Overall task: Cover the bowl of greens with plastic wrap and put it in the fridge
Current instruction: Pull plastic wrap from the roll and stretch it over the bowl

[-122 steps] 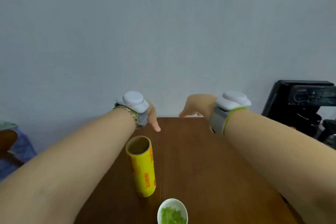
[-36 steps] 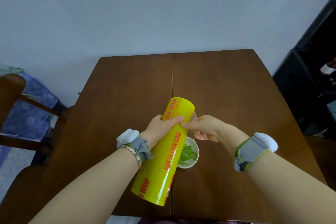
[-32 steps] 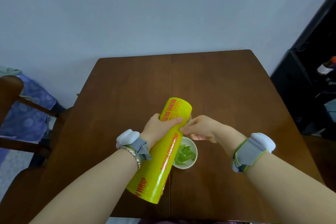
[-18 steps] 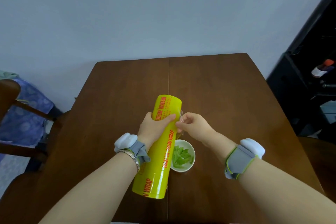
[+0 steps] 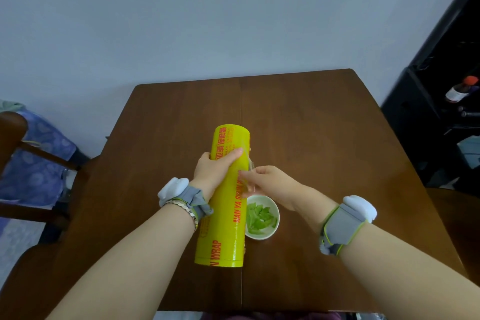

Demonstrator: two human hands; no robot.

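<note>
The yellow roll (image 5: 226, 197) reads "NAN YA" and "WRAP" in red — other print illegible.

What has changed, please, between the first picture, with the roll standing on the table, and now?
The left hand has lifted the yellow cylindrical roll of plastic wrap off the brown wooden table and holds it tilted. The right hand has come to the film's edge at its side. The small white bowl of greens stayed on the table, uncovered.
</note>
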